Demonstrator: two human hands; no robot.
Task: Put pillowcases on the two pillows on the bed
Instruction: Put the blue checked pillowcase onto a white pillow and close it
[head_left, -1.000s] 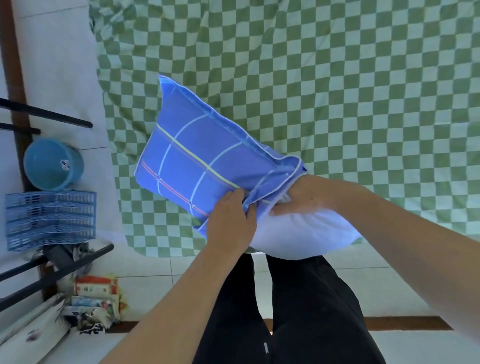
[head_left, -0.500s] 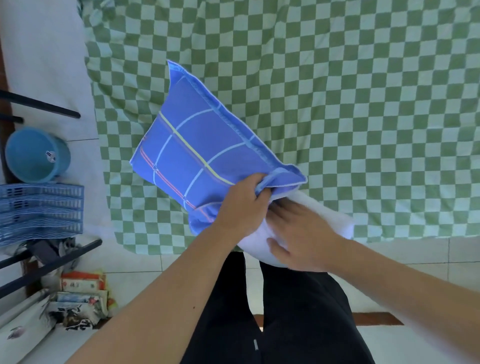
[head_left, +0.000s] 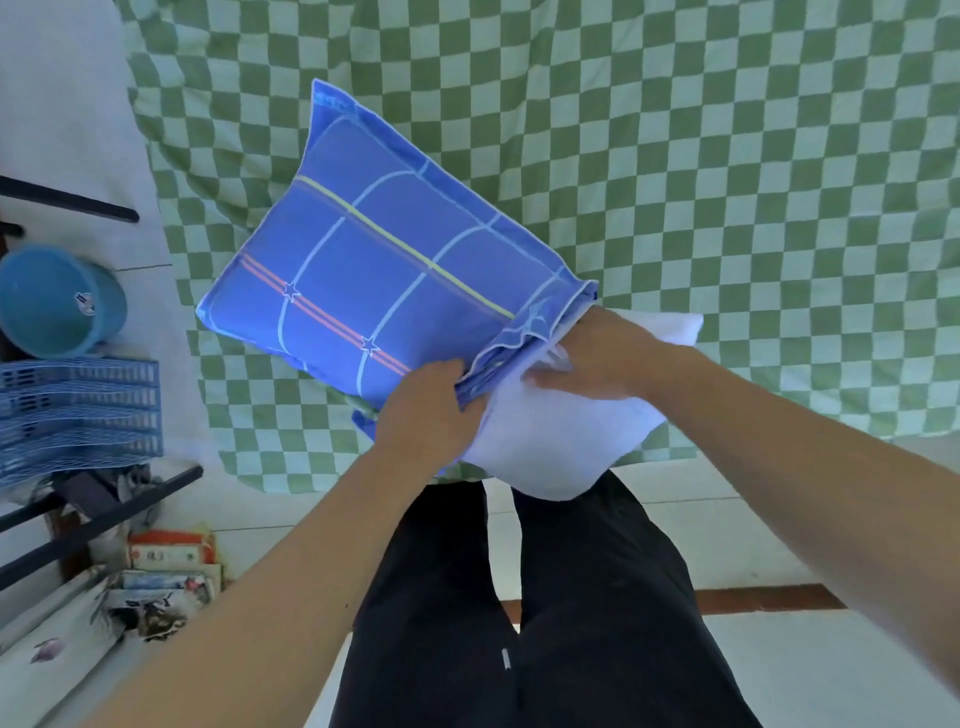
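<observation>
Your left hand (head_left: 426, 410) pinches the bunched open edge of the blue pillowcase (head_left: 384, 280), which stretches away ahead of it. Just beside it, your right hand (head_left: 597, 358) presses flat, fingers straight, on the white pillow (head_left: 561, 441) half inside the case.

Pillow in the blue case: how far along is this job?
Done: most of the white pillow sits inside the blue pillowcase. In hand: the left hand grips the case's open edge while the right hand presses on the pillow's bare end. Left: cover that end. No second pillow is in view.
</observation>
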